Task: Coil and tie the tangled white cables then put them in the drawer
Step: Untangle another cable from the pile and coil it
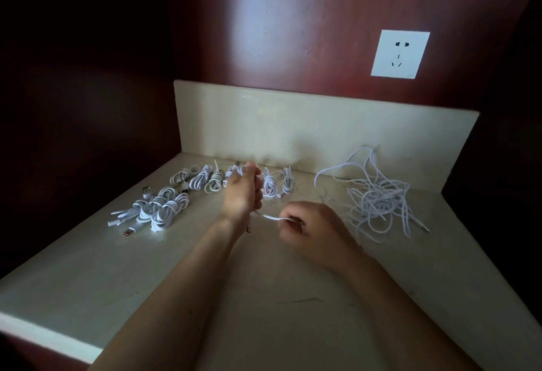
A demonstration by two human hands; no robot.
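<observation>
On my feed, the left hand [243,194] was raised over the middle of the bench [88,282]. Its fingers [258,187] were curled tight around a white cable [234,171] wound into a small bundle, and I could see the loops poking out above the fist. One strand of that cable ran from under the fist across to the right hand [311,227], which sat lower and just to the right. There the fingers [289,225] pinched the strand near its end. A connector [249,228] dangled below the left wrist; I could not tell which cable it belonged to.

Behind and to the left of the hands, tied coils [211,180] lay in a row on the bench near the pale upstand [293,124], with another cluster [158,209] closer to the left edge. The tangled heap [378,197] of loose white cables lay on the bench at the right, well apart from the coils, its far loops touching the upstand. A white wall socket [400,54] sat on the dark red panel above.
</observation>
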